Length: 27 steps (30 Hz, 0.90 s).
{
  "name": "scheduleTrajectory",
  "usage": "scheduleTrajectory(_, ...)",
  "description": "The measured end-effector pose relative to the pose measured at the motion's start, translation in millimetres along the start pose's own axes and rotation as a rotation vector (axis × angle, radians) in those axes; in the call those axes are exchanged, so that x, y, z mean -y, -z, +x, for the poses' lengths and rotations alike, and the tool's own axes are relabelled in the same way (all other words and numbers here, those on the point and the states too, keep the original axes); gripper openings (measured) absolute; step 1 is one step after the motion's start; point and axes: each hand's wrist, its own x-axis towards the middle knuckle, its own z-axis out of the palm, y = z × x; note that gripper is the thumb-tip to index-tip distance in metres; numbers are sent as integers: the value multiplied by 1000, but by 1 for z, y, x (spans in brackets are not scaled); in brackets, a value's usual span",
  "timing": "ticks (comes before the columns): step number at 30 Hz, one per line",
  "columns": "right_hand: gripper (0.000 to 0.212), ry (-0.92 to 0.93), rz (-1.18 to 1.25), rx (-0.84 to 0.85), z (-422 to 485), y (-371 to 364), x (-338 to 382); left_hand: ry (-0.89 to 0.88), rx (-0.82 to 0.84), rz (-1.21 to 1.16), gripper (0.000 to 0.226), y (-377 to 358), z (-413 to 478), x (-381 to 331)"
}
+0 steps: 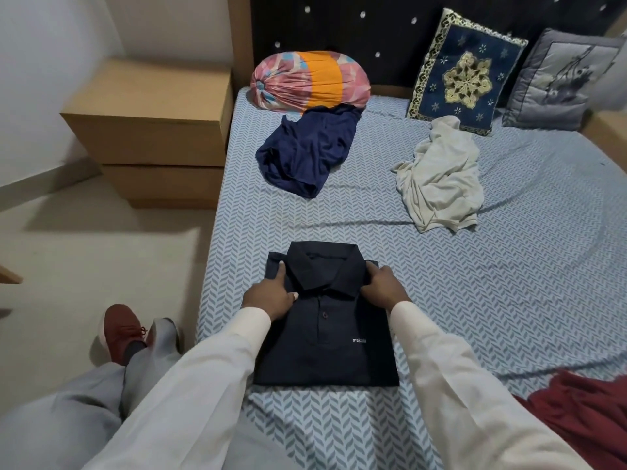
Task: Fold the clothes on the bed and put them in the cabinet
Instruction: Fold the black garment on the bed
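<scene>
Head view: the folded polo shirt [325,351] is lying at the near edge of the bed [475,300] — left hand [269,296] pressing one shoulder straight-fingered, right hand [383,286] curling round the other. Light and floppy, it is likely needing hands sliding under both sides.

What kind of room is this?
Most likely a home bedroom: a bed with a patterned sheet, cushions leaning on a padded headboard, and a crumpled navy garment lying beyond a folded polo shirt.

Maroon cloth [583,415] is cut off at the lower right edge.
</scene>
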Motion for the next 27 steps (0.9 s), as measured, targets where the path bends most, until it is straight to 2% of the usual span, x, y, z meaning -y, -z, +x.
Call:
scheduleTrajectory(5, 62, -88, 107, 60, 14, 1, -6, 85, -14, -17, 88, 5, 8, -7)
scheduleTrajectory(9, 92, -132, 229, 79, 15, 5, -12, 111, -83, -154, 89, -2, -6, -4)
scheduleTrajectory(12, 100, -120, 338, -24, 0, 4, -21, 169, -175, -284, 84, -9, -28, 5)
scheduleTrajectory(14, 92, -134, 284, -93, -21, -5, -28, 200, -206, -258, 75, -15, -46, 11)
scheduleTrajectory(16, 71, -136, 157, -114, -47, -16, -34, 200, -234, -219, 65, -23, -64, 14)
scheduleTrajectory(18, 56, -159, 140, -82, -74, -27, -38, 222, -236, -191, 62, -34, -80, 17)
scheduleTrajectory(22, 53, -169, 215, -48, -116, -44, -45, 265, -121, -175, 61, -52, -104, 18)
scheduleTrajectory(27, 41, -204, 451, 43, -130, -55, -56, 231, -45, -267, 50, -60, -117, 26)
